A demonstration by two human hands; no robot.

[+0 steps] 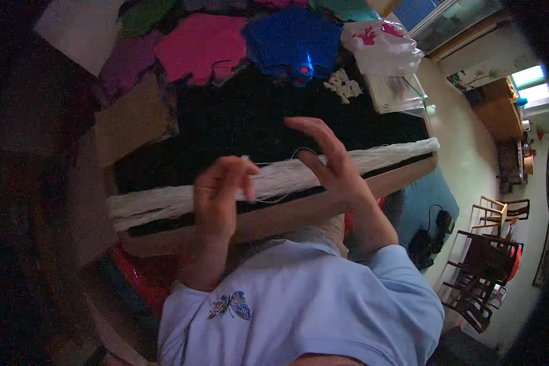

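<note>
A long skein of white thread (287,177) lies across the near side of the dark tabletop. My left hand (216,189) is above the left half of it, fingers bent and pinched together. Something small and white shows at its fingertips, and a white strand leads from there toward my other hand. Over the skein's right half, my right hand (335,161) has thumb and fingers spread apart. A thin loop of the strand passes close by its thumb; whether it touches the skin is hard to make out.
Pink cloth (201,49) and blue cloth (293,43) lie at the far side, beside a heap of small white pieces (344,85). A white plastic bag (381,49) sits far right. Brown cardboard (134,119) lies left. Dark wooden chairs (485,262) stand off to the right.
</note>
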